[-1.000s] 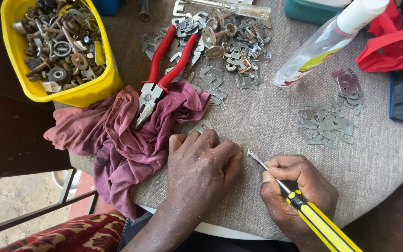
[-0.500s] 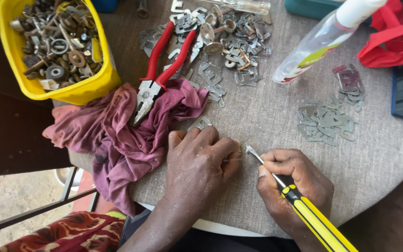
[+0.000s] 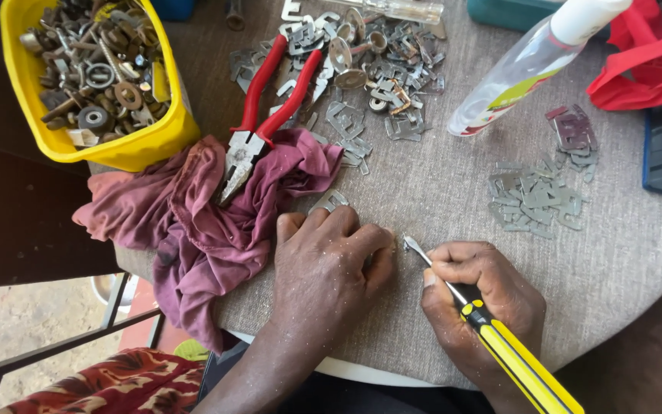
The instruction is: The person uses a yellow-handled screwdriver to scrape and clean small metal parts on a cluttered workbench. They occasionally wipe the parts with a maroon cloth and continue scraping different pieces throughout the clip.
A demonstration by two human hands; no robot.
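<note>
— Leftward, what is lying on the grey fabric-covered table [image 3: 438,199]?
— Yellow tub [image 3: 136,146] of hardware, maroon rag [image 3: 193,222], red pliers [image 3: 258,123].
— And the hands?
— Left hand [image 3: 327,268] is pressing down, clenched; right hand [image 3: 480,303] is grasping a yellow screwdriver [image 3: 499,337], tip beside the left fingers.

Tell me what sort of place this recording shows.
Probably a small repair or hardware workbench: a yellow tub of washers and bolts, red-handled pliers on a rag, and the right hand holding a screwdriver.
</note>
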